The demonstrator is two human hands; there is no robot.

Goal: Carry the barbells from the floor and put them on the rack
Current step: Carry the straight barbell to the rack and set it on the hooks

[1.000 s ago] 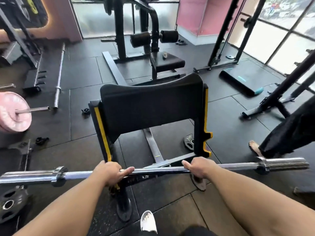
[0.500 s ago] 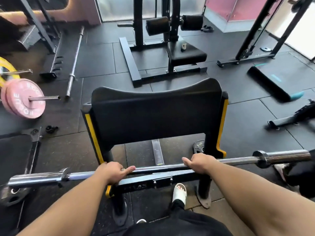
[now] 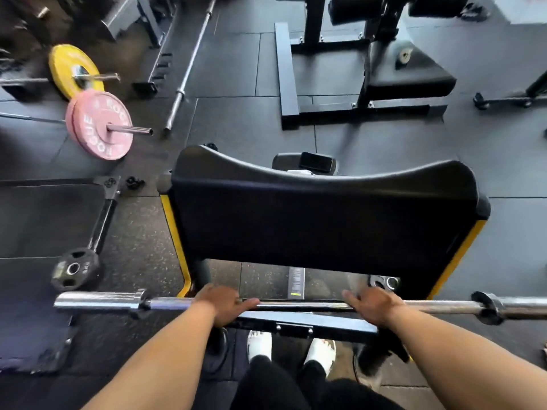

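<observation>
Two hands clamp one chrome barbell held level at 6 o'clock: left hand and right hand wrapped over its shaft, just before the black-and-yellow padded rack. At 10 o'clock, a pink plate rests on the floor.

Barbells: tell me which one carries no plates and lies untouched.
The bare barbell lying diagonally on the floor, upper left; the others carry plates or are gripped.

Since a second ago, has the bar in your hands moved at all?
Yes. The bar has come in toward the black padded bench, its middle now just above the bench's lower crossbar.
</observation>
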